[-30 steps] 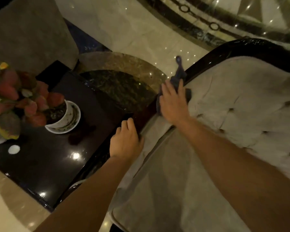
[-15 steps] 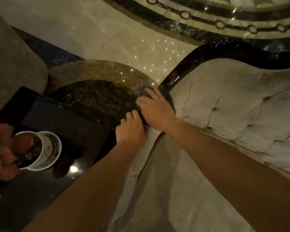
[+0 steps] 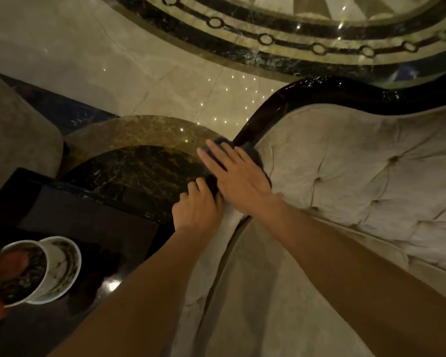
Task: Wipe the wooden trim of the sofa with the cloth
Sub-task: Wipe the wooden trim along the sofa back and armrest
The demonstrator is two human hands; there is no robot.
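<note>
The sofa's dark glossy wooden trim curves along the top of the tufted beige backrest and runs down toward my hands. My right hand lies flat, fingers spread, pressing a dark blue-grey cloth onto the lower end of the trim; only the cloth's edges show around the fingers. My left hand rests just below it on the trim's edge, fingers curled over the rim, beside the seat cushion. The trim under both hands is hidden.
A dark glossy side table stands to the left of the sofa, with a white pot of pink flowers at its near left. Beyond it are a round marble inlay in the floor and a grey upholstered seat.
My right hand slid the cloth down the trim toward my left hand, then stayed there with fingers spread. The cloth's hanging tail is no longer seen. The view shifted right.
</note>
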